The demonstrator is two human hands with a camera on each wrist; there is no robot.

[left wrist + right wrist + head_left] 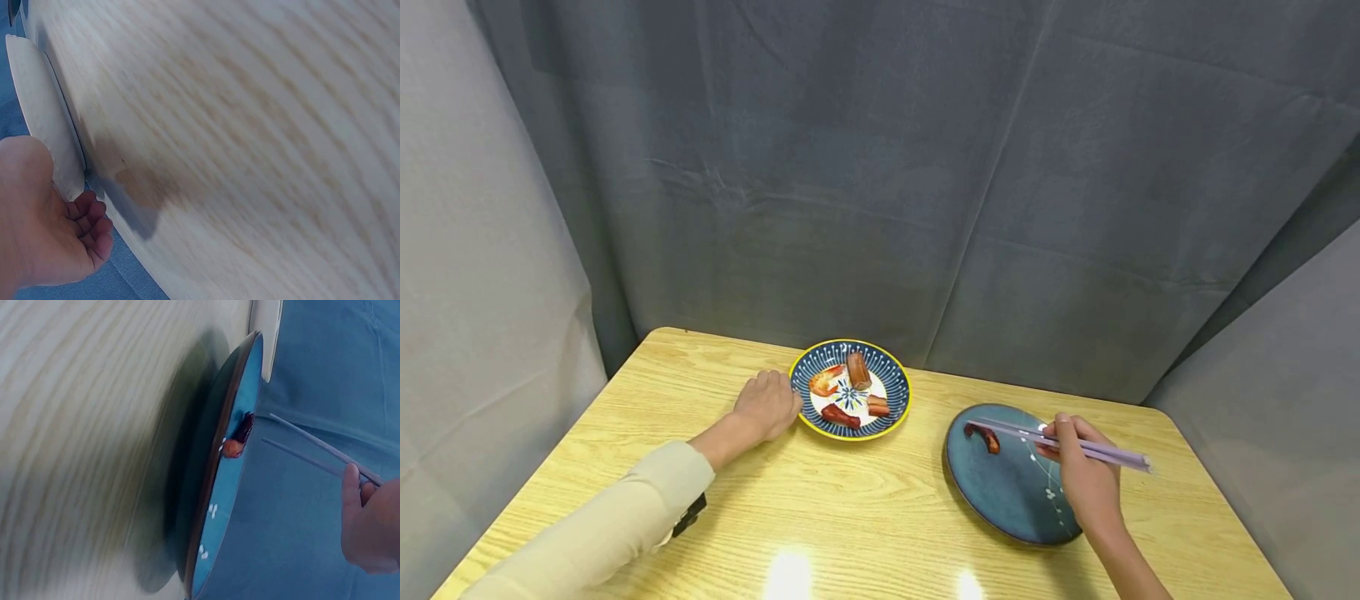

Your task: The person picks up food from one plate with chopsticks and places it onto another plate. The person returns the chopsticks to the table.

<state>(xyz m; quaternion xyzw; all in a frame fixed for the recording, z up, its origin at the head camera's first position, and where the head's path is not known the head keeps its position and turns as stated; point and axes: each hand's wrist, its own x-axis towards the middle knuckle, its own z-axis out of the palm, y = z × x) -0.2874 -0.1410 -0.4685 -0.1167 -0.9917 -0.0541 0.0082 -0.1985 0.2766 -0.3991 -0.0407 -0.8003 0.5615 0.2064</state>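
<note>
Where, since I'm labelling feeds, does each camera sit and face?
Head: on the head, forward and down at the pale wooden table; left hand, right hand, forearms show.
Left wrist: on that wrist, towards the table; left hand shows.
Right wrist: on that wrist, towards the round dark blue plate; right hand shows, holding long lilac chopsticks.
Head and right wrist share that plate.

Left arm and right arm extended toward the far side, held well apart.
Left hand is placed left of centre, fingers curled; right hand is raised at right, thumb and fingers held in a pinch.
</note>
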